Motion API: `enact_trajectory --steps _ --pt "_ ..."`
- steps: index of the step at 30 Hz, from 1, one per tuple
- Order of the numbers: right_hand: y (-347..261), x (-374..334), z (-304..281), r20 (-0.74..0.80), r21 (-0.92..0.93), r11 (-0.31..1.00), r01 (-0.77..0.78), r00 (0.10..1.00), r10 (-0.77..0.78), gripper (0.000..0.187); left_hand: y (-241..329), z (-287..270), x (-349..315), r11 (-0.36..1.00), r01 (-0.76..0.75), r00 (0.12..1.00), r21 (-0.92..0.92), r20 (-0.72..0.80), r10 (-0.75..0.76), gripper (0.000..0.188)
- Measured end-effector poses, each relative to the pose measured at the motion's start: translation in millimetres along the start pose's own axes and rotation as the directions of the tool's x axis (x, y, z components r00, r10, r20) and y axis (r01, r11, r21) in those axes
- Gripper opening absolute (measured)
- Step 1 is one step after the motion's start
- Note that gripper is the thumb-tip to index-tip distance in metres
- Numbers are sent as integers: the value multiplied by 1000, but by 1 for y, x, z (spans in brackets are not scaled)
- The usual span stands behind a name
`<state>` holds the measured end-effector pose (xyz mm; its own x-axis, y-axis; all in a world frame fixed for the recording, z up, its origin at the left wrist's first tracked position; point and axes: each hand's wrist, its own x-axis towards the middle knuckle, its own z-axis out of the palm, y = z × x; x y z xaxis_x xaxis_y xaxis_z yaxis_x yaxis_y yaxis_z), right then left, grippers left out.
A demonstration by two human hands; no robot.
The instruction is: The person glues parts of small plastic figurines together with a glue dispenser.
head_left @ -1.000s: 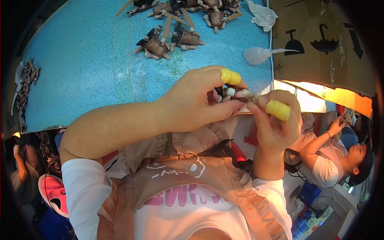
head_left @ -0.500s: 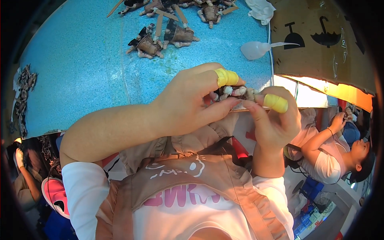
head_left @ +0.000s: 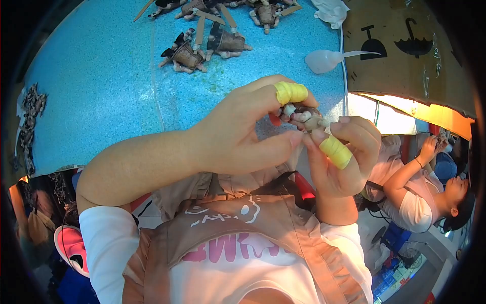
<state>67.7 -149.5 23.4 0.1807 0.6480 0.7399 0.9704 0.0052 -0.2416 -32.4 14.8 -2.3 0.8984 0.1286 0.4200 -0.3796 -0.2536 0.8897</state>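
My left hand [head_left: 243, 124] and my right hand [head_left: 349, 157] meet over the table's near edge, around a small doll-like figurine [head_left: 310, 120] with pale limbs and brown parts. Yellow tape wraps one finger on each hand. The left fingers hold the figurine's far side from above, the left thumb stretched below it. At its right end, the right thumb and taped finger pinch it. Fingers hide part of the figurine. Beyond the hands, similar brown figurines, among them one with a dark hat [head_left: 185, 54], lie on the blue table [head_left: 111, 86].
A translucent squeeze bottle with a thin nozzle [head_left: 324, 61] lies near a cardboard box [head_left: 405, 71] at the right. Crumpled white tissue [head_left: 331, 12] is at the back. Dark small pieces [head_left: 32, 114] pile up far left. Another person [head_left: 410, 185] sits at the right.
The figurine has turned and shows more between my fingers. My left thumb has moved slightly down from it, and the right hand's taped finger has bent lower.
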Motion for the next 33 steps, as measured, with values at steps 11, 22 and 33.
enact_trajectory --steps 11,22,33 --pt "-3 -3 1 111 422 810 -407 910 400 17 -3 1 1 986 -125 992 112 3 126 31" --pt "-12 1 4 104 276 871 -407 913 394 17 -2 2 -1 955 -167 983 244 -35 181 34" --pt "3 -3 8 98 86 980 -182 980 173 21 -3 5 -2 952 -171 982 255 -36 186 36"
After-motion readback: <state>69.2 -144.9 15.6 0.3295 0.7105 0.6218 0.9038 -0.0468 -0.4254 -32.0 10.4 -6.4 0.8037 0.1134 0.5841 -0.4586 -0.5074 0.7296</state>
